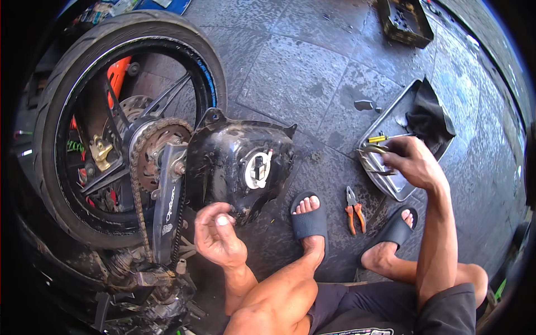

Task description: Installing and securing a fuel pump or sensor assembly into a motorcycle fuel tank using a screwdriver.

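Note:
My left hand is beside the lower edge of a black fuel tank, its fingers curled toward the thumb. Whatever may be between those fingertips is too small to make out. Set into the tank is a round white fitting with a dark connector. Over a shallow grey tray, my right hand has its fingers closed on a curved, brassy metal piece; the hand partly hides it. A yellow-handled screwdriver and a black cloth lie in the tray.
Orange-handled pliers lie on the tiled floor between my sandalled feet. At left stands a motorcycle rear wheel with its chain and swingarm. A dark, grimy tray sits at the far right.

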`<control>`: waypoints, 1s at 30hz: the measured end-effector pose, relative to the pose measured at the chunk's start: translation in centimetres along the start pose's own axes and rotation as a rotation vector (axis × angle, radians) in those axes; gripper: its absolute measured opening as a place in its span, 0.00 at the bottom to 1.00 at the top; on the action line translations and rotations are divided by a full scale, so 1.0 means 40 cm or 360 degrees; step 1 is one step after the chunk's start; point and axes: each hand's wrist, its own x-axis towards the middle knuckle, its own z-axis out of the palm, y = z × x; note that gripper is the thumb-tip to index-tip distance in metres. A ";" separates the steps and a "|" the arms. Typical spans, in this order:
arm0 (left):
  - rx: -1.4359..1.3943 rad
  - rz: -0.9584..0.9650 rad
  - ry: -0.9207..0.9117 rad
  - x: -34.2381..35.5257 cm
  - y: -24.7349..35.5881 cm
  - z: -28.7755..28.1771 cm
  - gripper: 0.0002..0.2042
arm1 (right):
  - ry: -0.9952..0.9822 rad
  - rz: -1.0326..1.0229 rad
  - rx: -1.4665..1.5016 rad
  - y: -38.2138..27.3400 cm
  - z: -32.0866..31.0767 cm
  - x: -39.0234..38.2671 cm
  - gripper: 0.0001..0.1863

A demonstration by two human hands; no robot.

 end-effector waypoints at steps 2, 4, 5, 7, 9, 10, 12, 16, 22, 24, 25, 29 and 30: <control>-0.0149 -0.0406 -0.0438 0.001 0.045 0.015 0.14 | -0.0195 0.0014 0.0791 0.012 0.082 0.022 0.12; 0.0024 -0.0638 -0.0911 0.007 0.067 0.036 0.16 | -0.0493 0.0262 0.1824 -0.003 0.206 0.025 0.17; -0.0044 -0.0661 -0.0951 -0.002 0.065 0.062 0.17 | -0.0581 0.0298 0.2208 -0.017 0.261 0.019 0.15; -0.0044 -0.0623 -0.0948 -0.012 0.057 0.082 0.17 | -0.0654 0.0302 0.2792 -0.029 0.406 0.030 0.13; -0.0020 -0.0562 -0.0773 -0.009 0.052 0.083 0.16 | -0.0754 0.0195 0.3124 -0.032 0.499 0.057 0.12; -0.0006 -0.0506 -0.0594 -0.007 0.046 0.082 0.16 | -0.0797 0.0138 0.3298 -0.048 0.526 0.066 0.11; 0.0070 -0.0365 -0.0528 0.002 0.044 0.084 0.15 | -0.0800 0.0102 0.3351 -0.065 0.553 0.081 0.10; 0.0619 0.0316 -0.0401 0.029 0.033 0.089 0.17 | -0.0798 0.0245 0.3360 -0.096 0.590 0.087 0.11; 0.0999 0.0605 -0.0558 0.054 0.018 0.110 0.26 | -0.0730 0.0499 0.2966 -0.090 0.603 0.066 0.11; 0.1000 0.0588 -0.0610 0.055 0.009 0.112 0.27 | -0.0852 0.0483 0.2906 -0.098 0.612 0.055 0.12; 0.1006 0.0577 -0.0583 0.054 0.003 0.115 0.26 | -0.0882 0.0485 0.2856 -0.100 0.616 0.046 0.13; 0.0992 0.0517 -0.0505 0.061 -0.006 0.122 0.22 | -0.0670 0.0363 0.2161 -0.101 0.584 0.046 0.16; 0.0975 0.0527 -0.0501 0.061 -0.007 0.122 0.21 | -0.0430 0.0227 0.1598 -0.102 0.575 0.045 0.18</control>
